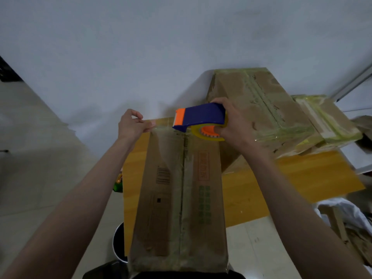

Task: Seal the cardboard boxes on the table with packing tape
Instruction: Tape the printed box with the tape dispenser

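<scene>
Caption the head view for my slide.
Left hand pinches clear tape pulled from blue-and-orange dispenser held in right hand over brown cardboard box.

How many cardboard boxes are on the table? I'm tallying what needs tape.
3: the long box nearest the person, a large taped box behind the right hand, and a smaller taped box at far right. Others may be hidden.

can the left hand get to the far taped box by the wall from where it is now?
Probably not directly. The left hand pinches the tape end, and the tape dispenser in the right hand sits between it and the far taped box.
</scene>
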A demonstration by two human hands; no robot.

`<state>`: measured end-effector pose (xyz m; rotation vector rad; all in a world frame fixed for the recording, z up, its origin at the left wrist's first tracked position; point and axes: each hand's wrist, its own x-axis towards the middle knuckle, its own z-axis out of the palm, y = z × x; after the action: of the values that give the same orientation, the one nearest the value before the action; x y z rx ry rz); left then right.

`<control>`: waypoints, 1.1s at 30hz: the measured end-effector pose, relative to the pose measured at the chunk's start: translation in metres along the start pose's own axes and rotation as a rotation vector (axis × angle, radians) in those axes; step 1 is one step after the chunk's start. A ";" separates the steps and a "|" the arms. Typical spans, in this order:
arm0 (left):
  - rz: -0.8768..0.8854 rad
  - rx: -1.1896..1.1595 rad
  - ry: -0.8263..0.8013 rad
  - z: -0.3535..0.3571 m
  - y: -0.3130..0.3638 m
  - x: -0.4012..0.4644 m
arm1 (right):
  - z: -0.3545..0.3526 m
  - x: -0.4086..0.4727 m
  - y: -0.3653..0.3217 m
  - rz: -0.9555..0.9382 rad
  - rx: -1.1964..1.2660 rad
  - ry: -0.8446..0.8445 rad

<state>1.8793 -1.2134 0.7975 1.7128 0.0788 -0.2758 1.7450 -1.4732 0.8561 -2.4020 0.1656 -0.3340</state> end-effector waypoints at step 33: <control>0.074 0.685 0.023 0.005 -0.027 0.038 | 0.040 0.027 0.006 -0.032 -0.207 -0.030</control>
<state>1.9098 -1.2180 0.7624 2.3929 -0.0726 -0.2422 1.7823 -1.4583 0.8278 -2.6153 0.1544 -0.3089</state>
